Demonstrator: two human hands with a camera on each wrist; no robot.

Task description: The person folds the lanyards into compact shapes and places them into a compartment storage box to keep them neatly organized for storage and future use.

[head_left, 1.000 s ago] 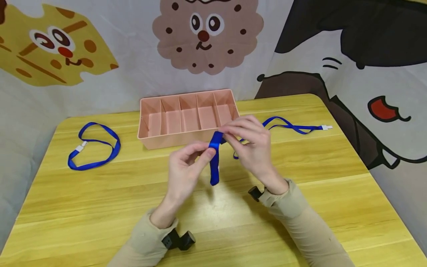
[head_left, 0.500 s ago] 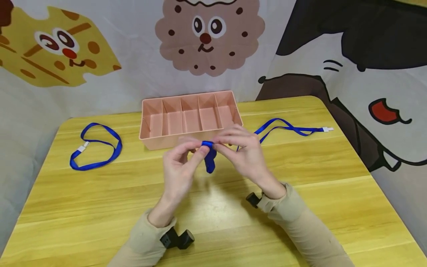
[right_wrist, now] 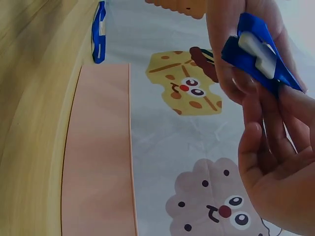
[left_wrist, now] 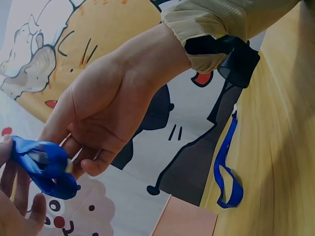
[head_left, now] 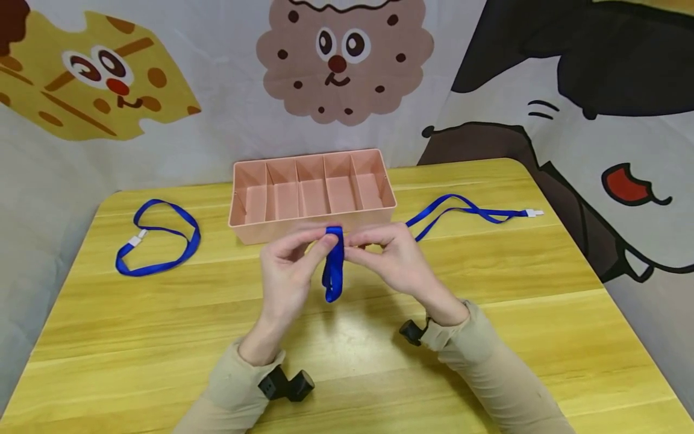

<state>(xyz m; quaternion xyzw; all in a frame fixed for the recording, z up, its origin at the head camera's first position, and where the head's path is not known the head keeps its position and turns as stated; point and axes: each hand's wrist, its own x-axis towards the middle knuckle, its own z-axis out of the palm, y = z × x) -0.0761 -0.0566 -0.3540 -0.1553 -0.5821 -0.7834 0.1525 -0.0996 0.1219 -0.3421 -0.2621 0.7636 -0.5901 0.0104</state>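
Above the middle of the wooden worktop (head_left: 162, 337), just in front of the pink divided box (head_left: 311, 191), both hands held one folded blue lanyard (head_left: 333, 265). The left hand (head_left: 284, 274) pinched its top fold from the left with thumb and fingertips, grip narrow and closed on the strap; the right hand (head_left: 396, 259) pinched the same fold from the right, grip likewise closed on it. The lanyard's doubled loop hung down between the hands, off the worktop. In the right wrist view the bunched strap showed a white clasp (right_wrist: 258, 51) pressed between the fingers. A second blue lanyard (head_left: 157, 238) lay in a loop near the left edge, well apart from the hands. A third lanyard (head_left: 468, 211) lay stretched out right of the box, its white end toward the right edge. Cartoon backdrop (head_left: 341, 60) behind.
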